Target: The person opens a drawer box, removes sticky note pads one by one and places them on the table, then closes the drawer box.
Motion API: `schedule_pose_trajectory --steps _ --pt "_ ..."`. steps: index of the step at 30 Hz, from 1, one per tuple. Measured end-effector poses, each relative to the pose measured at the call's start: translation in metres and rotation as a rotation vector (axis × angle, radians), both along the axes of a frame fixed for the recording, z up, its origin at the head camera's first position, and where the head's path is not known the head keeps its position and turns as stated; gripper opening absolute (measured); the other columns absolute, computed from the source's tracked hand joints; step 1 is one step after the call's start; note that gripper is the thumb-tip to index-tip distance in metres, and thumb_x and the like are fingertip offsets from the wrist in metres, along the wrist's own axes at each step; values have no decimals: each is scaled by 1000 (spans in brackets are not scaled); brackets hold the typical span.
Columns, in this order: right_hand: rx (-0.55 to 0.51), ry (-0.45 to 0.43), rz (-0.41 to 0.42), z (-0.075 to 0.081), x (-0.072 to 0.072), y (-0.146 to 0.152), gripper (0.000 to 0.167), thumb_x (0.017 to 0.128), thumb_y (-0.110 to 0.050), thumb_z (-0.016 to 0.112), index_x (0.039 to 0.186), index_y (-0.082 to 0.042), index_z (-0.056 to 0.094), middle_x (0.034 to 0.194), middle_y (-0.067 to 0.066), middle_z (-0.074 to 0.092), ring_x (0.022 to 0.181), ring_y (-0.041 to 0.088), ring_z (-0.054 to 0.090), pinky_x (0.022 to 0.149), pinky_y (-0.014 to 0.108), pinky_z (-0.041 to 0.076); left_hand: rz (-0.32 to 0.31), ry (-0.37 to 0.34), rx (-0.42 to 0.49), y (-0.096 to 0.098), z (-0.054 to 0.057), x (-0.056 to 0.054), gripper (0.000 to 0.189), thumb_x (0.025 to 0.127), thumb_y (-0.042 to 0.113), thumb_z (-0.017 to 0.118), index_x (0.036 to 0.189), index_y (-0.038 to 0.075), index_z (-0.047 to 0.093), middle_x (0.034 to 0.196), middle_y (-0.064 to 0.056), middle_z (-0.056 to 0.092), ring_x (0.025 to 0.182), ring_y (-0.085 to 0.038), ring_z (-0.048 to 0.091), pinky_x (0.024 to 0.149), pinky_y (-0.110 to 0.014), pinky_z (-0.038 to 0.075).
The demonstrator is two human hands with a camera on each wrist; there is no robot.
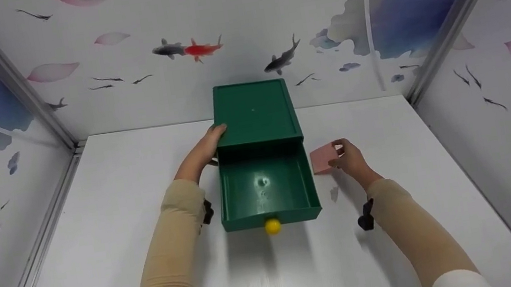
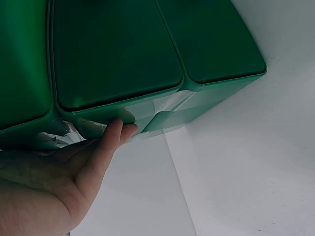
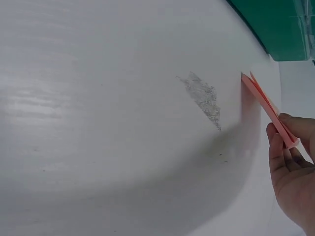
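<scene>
A green drawer box (image 1: 253, 113) stands on the white table with its drawer (image 1: 266, 182) pulled out toward me. The drawer is bare inside and has a round yellow knob (image 1: 273, 226) at its front. My left hand (image 1: 205, 148) rests against the box's left side, thumb at the top edge. In the left wrist view, the fingers of that left hand (image 2: 83, 172) lie fairly straight along the green side wall (image 2: 162, 105). To the right of the drawer, my right hand (image 1: 353, 161) pinches a pink sticky note pad (image 1: 323, 158) by its right edge. The right wrist view shows the pad (image 3: 268, 108) edge-on, its leaves slightly parted.
White panels with painted fish and petals enclose the table (image 1: 275, 272) at the back and both sides. A grey scuffed patch (image 3: 203, 98) marks the tabletop near the pad. Clear tape runs over the box's side.
</scene>
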State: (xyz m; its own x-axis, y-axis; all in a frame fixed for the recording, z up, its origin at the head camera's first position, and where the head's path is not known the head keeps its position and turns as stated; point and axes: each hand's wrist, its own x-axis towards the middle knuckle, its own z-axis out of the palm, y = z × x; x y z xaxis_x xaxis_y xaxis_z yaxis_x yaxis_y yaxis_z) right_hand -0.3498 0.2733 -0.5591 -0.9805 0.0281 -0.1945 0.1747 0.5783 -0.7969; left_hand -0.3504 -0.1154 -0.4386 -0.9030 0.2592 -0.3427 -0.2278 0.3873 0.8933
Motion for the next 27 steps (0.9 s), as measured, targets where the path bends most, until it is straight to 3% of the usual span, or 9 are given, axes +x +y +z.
schedule_pose_trajectory --steps 5,18,27 --pt "75 -60 17 -1 -4 3 71 93 -4 62 152 2 23 131 26 47 108 32 54 90 41 47 -3 -5 9 0 1 0 81 96 61 27 158 18 -2 144 -24 37 120 -37 47 98 -54 38" --pt "183 -208 -30 -7 -11 1 75 91 -16 69 150 3 28 151 23 33 133 36 37 108 49 31 -5 8 15 0 -1 1 82 95 61 28 158 18 -2 145 -24 36 120 -38 47 98 -55 38" --pt "353 -249 24 2 -19 0 67 88 -24 73 141 3 42 142 25 44 123 39 44 106 53 32 -5 5 3 0 0 0 82 95 61 28 158 18 -3 143 -24 37 119 -38 48 97 -55 38"
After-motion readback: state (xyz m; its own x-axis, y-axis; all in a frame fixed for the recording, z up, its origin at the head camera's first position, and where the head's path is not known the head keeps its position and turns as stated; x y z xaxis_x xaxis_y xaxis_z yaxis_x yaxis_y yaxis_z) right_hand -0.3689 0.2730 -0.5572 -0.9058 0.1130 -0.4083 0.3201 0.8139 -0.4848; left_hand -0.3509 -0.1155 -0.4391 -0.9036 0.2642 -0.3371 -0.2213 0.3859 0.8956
